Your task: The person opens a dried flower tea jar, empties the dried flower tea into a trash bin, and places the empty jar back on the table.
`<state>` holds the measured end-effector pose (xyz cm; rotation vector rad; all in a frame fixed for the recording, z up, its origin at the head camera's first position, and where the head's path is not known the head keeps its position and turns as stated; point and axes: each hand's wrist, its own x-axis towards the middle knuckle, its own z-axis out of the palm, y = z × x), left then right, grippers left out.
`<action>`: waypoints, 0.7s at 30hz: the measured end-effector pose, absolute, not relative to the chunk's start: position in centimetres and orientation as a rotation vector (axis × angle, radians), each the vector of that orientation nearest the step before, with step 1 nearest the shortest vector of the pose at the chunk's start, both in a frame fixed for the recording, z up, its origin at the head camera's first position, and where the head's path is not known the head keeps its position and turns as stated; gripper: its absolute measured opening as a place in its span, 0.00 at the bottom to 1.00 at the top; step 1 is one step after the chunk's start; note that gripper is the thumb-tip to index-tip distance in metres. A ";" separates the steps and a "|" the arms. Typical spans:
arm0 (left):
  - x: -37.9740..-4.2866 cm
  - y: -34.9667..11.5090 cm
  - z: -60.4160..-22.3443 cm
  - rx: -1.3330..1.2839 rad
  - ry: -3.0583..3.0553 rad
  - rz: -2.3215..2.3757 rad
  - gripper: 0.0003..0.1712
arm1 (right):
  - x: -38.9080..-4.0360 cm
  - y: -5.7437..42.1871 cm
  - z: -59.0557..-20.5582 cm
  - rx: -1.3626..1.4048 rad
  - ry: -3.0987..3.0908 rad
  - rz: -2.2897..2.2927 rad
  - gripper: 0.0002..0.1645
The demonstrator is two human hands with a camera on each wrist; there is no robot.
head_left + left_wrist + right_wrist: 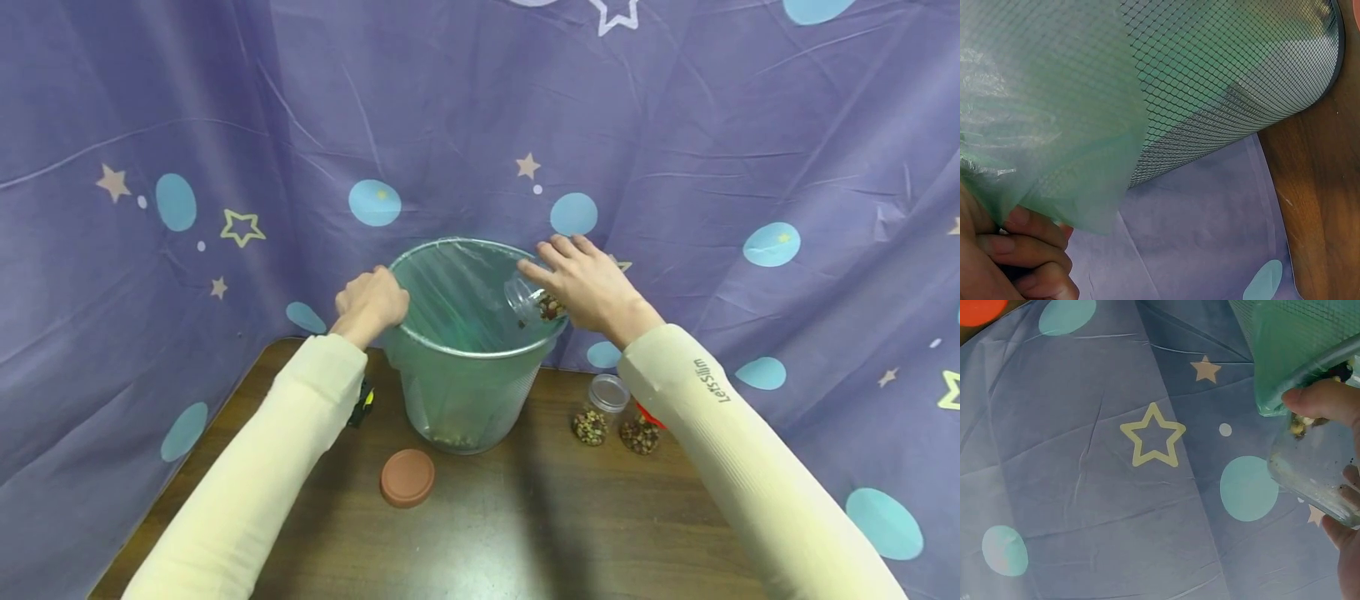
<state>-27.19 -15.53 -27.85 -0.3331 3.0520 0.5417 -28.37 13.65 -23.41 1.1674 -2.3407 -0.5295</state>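
Observation:
A mesh wastebasket [465, 408], lined with a green translucent bin liner [1085, 106], stands upright on the table. At its left rim my left hand [372, 302] grips the liner's turned-over edge, fingers curled in the left wrist view. My right hand [588, 279] holds a clear jar [519, 293] by its sides over the right rim, tilted with its mouth toward the basket's inside. Brown and yellowish dried bits [551, 307] lie in the jar, and some are near its mouth. In the right wrist view the thumb [1319, 403] presses the jar beside the rim.
To the right stand a clear-lidded jar [592, 423] and a red-lidded jar [640, 435], both with similar bits. A round terracotta-coloured lid [407, 477] lies in front of the basket. A small black and yellow thing [363, 406] sits beside the left sleeve. A patterned curtain [450, 125] hangs behind.

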 end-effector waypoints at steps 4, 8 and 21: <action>-27.2 -15.5 -27.8 -0.336 3.058 0.543 0.32 | -28.4 13.6 -23.5 1.178 -2.329 -0.527 0.46; -27.2 -15.4 -27.8 -0.334 3.059 0.543 0.33 | -28.4 13.6 -23.7 1.178 -2.327 -0.491 0.46; -27.1 -15.5 -28.0 -0.331 3.071 0.569 0.31 | -28.4 14.1 -23.3 1.016 -2.515 -0.331 0.44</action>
